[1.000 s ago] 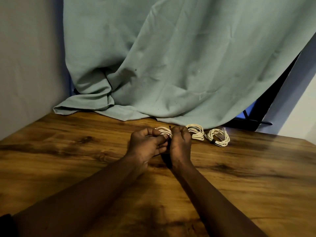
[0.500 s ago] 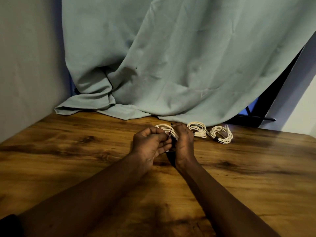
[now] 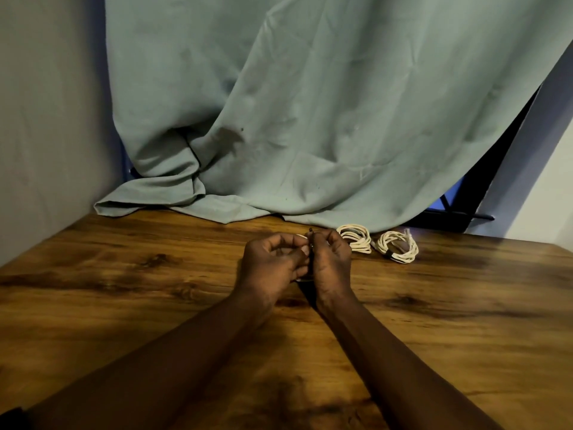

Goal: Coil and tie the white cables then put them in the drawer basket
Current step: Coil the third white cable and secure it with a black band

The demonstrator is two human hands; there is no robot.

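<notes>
My left hand and my right hand meet over the middle of the wooden table, fingers curled round a coiled white cable that is almost wholly hidden between them. A thin dark tie end sticks up between the fingertips. Just right of my hands lie two more coiled white cables: one touching close to my right hand, another with a dark tie round it. No drawer basket is in view.
A grey-green cloth hangs behind the table and its hem lies on the far edge. A wall stands at the left. A dark frame shows at the back right.
My hands have closed tighter round the coil, hiding more of it. The two coils on the table have not moved.
</notes>
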